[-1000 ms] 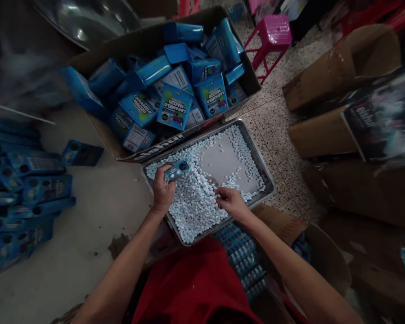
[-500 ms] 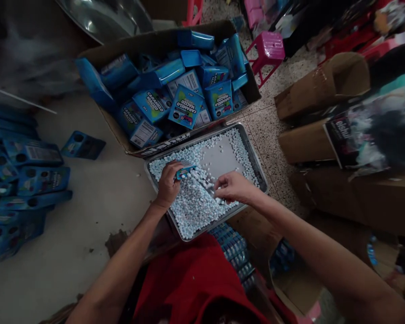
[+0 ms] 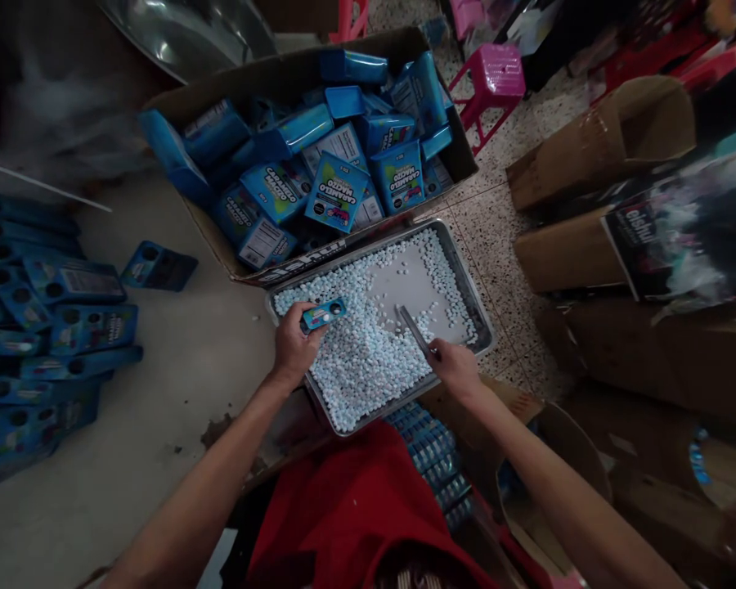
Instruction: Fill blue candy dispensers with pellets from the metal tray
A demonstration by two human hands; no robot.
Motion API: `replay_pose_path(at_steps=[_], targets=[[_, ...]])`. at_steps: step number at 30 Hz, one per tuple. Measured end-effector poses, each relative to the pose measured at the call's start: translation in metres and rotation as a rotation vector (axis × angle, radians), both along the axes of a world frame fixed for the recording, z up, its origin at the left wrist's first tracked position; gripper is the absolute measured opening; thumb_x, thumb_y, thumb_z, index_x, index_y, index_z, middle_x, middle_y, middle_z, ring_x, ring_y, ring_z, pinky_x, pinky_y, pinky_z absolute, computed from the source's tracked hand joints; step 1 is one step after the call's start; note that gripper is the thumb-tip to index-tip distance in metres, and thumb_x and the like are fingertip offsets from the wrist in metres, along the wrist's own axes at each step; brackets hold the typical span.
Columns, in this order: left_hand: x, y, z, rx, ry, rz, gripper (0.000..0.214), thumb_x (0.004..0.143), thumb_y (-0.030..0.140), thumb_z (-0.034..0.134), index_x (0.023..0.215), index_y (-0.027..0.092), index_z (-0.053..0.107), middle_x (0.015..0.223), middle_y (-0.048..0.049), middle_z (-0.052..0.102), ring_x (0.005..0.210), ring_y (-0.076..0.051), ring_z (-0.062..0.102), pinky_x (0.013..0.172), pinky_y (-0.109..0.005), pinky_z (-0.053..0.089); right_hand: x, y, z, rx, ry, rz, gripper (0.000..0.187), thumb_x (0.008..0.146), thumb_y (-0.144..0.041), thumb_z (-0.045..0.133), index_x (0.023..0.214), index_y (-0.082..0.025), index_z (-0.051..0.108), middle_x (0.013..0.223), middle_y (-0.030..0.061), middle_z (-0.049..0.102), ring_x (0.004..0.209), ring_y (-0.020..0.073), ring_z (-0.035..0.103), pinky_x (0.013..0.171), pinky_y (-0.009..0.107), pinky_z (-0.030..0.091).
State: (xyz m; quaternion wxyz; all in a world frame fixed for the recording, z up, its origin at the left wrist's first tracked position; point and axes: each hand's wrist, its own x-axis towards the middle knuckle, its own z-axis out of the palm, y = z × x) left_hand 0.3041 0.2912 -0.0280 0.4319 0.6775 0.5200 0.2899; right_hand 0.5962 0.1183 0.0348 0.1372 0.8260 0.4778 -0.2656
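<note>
My left hand (image 3: 295,348) is closed around a small blue candy box (image 3: 324,314), holding it over the left part of a metal tray (image 3: 489,334). The box's narrow end faces up and shows a dark round hole. In my closed right hand (image 3: 457,368) is a narrow metal scoop (image 3: 414,329), seen nearly edge-on above the tray's right part. Small white and pale blue candies (image 3: 368,368) lie heaped in the tray's left and front, with a bare patch toward the back right.
Behind the tray stands a carton (image 3: 221,245) heaped with blue candy boxes (image 3: 337,192). Many similar boxes with round holes (image 3: 92,327) stand at the left, one box (image 3: 159,266) apart from them. A pink stool (image 3: 496,69) and brown cartons (image 3: 573,254) are at the right.
The scoop has moved away from the box, rightward and toward me. The candies spilling at the box's opening are gone. My left hand has turned the box's holed end upward.
</note>
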Motion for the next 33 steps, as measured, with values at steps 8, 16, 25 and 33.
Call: replay_pose_path(at_steps=[8,16,25,33], targets=[[-0.016,-0.010,-0.008,-0.100,-0.111,0.160,0.038,0.076,0.027,0.079,0.107,0.023,0.058,0.101,-0.0004,0.066,0.089,-0.017,0.066,0.083,-0.030,0.055,-0.075,0.031,-0.079,0.123,0.237,0.071,0.028,0.096,-0.009,0.045,0.106,-0.018,0.069,0.108,0.0132,0.073,0.099,0.0232,0.063,0.078,0.029,0.038],[-0.021,-0.012,0.005,-0.065,-0.147,0.113,0.035,0.078,0.020,0.075,0.108,0.022,0.057,0.118,-0.0059,0.068,0.110,-0.021,0.067,0.097,-0.037,0.055,-0.050,0.054,-0.057,0.236,0.566,-0.030,0.029,0.083,-0.020,0.055,0.104,-0.018,0.074,0.069,-0.0026,0.062,0.067,0.0145,0.054,0.063,0.022,0.034],[-0.006,-0.015,0.017,0.094,-0.105,0.023,0.033,0.080,0.010,0.064,0.110,0.024,0.061,0.119,-0.0062,0.070,0.118,-0.025,0.066,0.106,-0.044,0.051,-0.038,0.079,0.044,0.174,0.686,0.058,0.028,0.073,-0.020,0.058,0.090,-0.019,0.079,0.065,-0.0018,0.065,0.063,0.0145,0.055,0.058,0.023,0.033],[0.002,-0.010,0.014,0.204,0.050,-0.146,0.046,0.070,0.000,0.056,0.109,0.022,0.063,0.116,-0.0071,0.070,0.114,-0.026,0.064,0.104,-0.044,0.049,-0.041,0.113,0.093,0.069,0.507,0.214,0.019,0.073,-0.023,0.065,0.082,-0.020,0.081,0.060,-0.0014,0.067,0.058,0.0127,0.054,0.056,0.025,0.028]])
